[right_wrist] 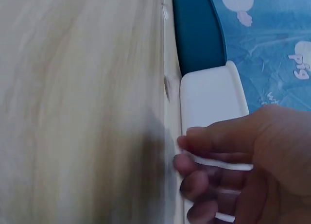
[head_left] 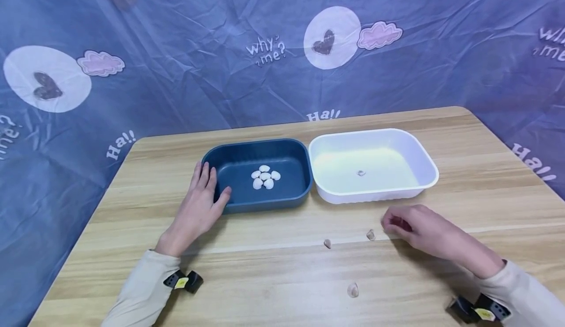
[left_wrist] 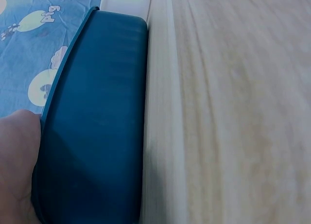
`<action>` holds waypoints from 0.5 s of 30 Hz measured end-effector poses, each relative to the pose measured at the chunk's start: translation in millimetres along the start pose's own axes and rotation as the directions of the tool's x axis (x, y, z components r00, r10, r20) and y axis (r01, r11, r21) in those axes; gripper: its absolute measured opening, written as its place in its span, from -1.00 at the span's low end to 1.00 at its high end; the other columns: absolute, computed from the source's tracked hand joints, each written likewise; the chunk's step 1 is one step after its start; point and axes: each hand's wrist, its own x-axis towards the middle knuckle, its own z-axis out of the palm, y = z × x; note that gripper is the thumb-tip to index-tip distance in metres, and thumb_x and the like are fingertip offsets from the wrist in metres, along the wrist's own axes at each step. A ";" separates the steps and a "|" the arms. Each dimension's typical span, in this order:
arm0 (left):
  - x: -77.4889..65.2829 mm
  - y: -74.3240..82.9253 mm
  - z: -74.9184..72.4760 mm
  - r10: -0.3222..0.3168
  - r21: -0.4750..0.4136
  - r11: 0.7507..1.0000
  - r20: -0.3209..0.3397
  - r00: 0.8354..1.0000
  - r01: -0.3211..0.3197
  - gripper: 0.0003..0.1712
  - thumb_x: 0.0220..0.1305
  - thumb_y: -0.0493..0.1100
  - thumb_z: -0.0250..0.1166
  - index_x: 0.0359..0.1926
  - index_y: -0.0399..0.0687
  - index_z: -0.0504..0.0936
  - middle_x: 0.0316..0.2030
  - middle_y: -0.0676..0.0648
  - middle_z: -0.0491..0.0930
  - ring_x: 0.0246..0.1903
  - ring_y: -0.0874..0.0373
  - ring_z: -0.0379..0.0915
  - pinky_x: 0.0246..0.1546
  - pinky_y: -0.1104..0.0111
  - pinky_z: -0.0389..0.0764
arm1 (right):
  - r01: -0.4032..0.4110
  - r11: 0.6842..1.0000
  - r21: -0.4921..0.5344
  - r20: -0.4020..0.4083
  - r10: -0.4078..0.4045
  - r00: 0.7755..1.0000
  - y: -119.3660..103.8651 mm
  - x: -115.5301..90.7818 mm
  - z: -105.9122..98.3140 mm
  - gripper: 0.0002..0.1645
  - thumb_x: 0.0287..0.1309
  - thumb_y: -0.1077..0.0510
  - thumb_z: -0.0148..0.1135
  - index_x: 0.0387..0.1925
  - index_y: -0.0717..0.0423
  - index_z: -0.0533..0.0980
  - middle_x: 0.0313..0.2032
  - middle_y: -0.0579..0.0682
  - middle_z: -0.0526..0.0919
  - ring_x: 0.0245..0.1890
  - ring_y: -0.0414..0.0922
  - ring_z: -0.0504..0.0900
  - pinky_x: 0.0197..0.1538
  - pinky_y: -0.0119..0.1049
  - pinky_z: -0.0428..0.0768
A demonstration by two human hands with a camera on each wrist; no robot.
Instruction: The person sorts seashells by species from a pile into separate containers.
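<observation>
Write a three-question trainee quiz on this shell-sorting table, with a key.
1. True or false: the left hand rests on the blue tray.
2. How many shells lie in the white tray?
3. Which loose shell is nearest the right hand: A, the one by its fingertips; B, the one nearest the camera?

Key: 1 true; 2 one; 3 A.

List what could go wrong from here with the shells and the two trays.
1. The right hand hovers with curled fingers beside a small shell on the table; a loose pinch could flick it away.
2. Another shell lies near the table's front edge, where a sleeve might sweep it off.
3. The left hand rests against the blue tray; a push could shove it into the white tray alongside.
</observation>
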 end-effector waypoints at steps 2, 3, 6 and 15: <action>0.4 0.0 -0.3 0.000 -0.001 1.000 0.000 1.000 0.000 -0.15 0.48 0.14 -0.08 0.42 -0.50 -0.01 0.46 -0.42 -0.22 0.47 -0.19 -0.53 0.42 -0.05 -0.16 | 0.087 0.996 -0.020 -0.030 -0.087 0.996 -3.4 1.4 1.9 -0.69 -0.03 0.36 0.39 -0.24 -0.02 0.59 -0.41 -0.36 0.55 -0.42 -0.45 0.45 -0.41 -0.44 0.53; 0.4 0.1 -0.5 0.001 -0.001 1.000 -0.001 1.000 -0.001 -0.15 0.48 0.14 -0.08 0.42 -0.50 -0.01 0.46 -0.42 -0.22 0.47 -0.20 -0.52 0.42 -0.05 -0.16 | 0.132 0.991 -0.029 -0.043 -0.133 0.990 -4.9 2.2 3.6 -0.63 -0.08 0.36 0.42 -0.20 0.00 0.59 -0.39 -0.34 0.56 -0.41 -0.45 0.46 -0.40 -0.44 0.55; 0.5 0.1 -0.9 0.002 0.000 1.000 0.001 1.000 -0.002 -0.15 0.48 0.13 -0.09 0.41 -0.51 -0.01 0.46 -0.43 -0.22 0.46 -0.21 -0.52 0.42 -0.06 -0.16 | 0.185 0.981 -0.064 -0.078 -0.190 0.979 -11.5 3.8 9.4 -0.60 -0.12 0.29 0.48 -0.17 0.01 0.60 -0.41 -0.35 0.52 -0.43 -0.45 0.44 -0.43 -0.46 0.50; -0.4 0.8 -1.4 0.007 0.002 1.000 0.007 1.000 -0.007 -0.18 0.48 0.12 -0.08 0.41 -0.51 0.04 0.45 -0.44 -0.21 0.46 -0.23 -0.51 0.41 -0.08 -0.14 | 0.124 0.982 -0.145 -0.117 -0.141 0.983 -24.2 5.5 20.9 -0.67 -0.17 0.28 0.50 -0.32 -0.08 0.61 -0.42 -0.32 0.50 -0.47 -0.46 0.39 -0.49 -0.49 0.46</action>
